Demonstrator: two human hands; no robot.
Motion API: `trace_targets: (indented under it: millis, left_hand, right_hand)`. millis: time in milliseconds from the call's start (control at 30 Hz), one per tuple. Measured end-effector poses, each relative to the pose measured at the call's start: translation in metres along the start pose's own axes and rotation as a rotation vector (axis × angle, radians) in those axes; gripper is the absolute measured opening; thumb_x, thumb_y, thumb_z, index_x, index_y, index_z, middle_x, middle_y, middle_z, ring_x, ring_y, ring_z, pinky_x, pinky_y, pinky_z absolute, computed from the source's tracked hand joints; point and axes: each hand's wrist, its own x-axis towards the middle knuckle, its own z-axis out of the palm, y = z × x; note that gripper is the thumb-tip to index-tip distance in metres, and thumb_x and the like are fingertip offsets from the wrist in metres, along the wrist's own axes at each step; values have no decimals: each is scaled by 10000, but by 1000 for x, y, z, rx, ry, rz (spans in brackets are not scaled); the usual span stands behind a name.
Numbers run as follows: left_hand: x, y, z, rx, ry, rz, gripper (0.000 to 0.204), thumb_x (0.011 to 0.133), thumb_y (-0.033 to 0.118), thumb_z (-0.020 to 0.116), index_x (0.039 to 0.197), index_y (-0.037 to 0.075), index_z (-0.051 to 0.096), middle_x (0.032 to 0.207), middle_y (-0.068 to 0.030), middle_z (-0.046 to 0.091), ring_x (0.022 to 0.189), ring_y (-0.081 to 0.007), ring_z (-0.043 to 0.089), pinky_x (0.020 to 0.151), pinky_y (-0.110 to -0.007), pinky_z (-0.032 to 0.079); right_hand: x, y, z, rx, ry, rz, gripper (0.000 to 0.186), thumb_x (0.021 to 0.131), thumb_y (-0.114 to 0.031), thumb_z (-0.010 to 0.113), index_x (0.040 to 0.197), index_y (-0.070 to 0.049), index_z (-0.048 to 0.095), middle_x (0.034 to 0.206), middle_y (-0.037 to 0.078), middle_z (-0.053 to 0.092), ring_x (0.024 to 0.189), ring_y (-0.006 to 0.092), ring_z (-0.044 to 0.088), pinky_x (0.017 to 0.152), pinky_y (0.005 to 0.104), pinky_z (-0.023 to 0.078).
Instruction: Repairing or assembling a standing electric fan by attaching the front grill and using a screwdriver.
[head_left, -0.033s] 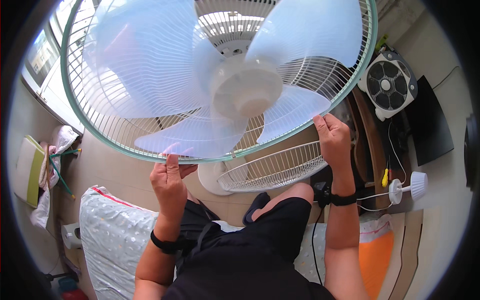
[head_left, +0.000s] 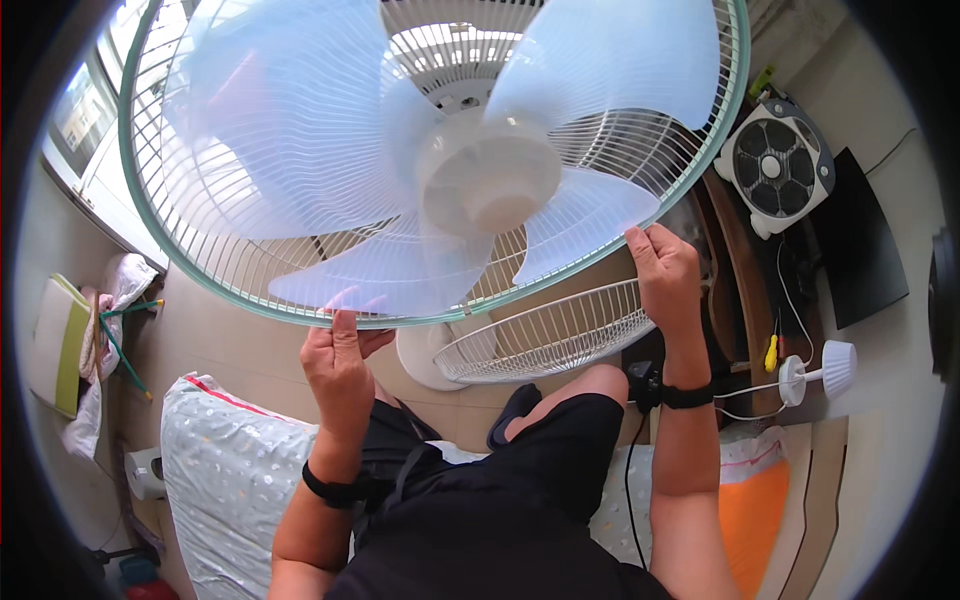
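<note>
A large fan (head_left: 490, 175) with translucent pale-blue blades fills the upper part of the view, inside a wire guard with a pale-green rim (head_left: 250, 306). My left hand (head_left: 340, 375) pinches the rim's lower edge, thumb in front; its fingertips show faintly beyond the wires. On the lower right of the rim, my right hand (head_left: 665, 275) is closed the same way. Below the fan a separate white wire grille (head_left: 545, 340) stands tilted, beside a round white base (head_left: 418, 360) on the floor. The fan's top is cut off by the frame.
A small box fan (head_left: 775, 168) and a dark panel (head_left: 860, 240) stand at the right, near a yellow-handled screwdriver (head_left: 771, 353) and a white lamp-like thing (head_left: 825, 372). Patterned bedding (head_left: 220, 470) lies beneath me. A black cable (head_left: 628, 480) runs beside my right arm.
</note>
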Motion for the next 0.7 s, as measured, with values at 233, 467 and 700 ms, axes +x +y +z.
trace_targets:
  millis: [233,467,700]
  left_hand:
    - [-2,-2,0,48,67,19,334,1131,240,535,1210,-69,638,1037,-162,751,825,-208,775,774,-335,672]
    - [0,5,0,111,56,29,312,1114,236,579,1199,-55,653,1009,-143,755,809,-196,769,781,-333,667]
    - [2,7,7,142,23,0,271,1089,190,627,1189,-59,658,1007,-134,754,798,-181,760,740,-302,646]
  right_hand:
    - [4,-2,0,79,-35,35,357,1055,-240,661,847,50,660,599,22,494,592,77,406,538,314,371]
    - [-4,2,-4,143,-55,57,319,1060,-254,669,1018,55,733,701,40,651,649,76,517,608,287,448]
    - [-12,11,-15,139,25,10,322,1053,-271,692,1115,39,754,724,20,673,664,64,538,615,276,456]
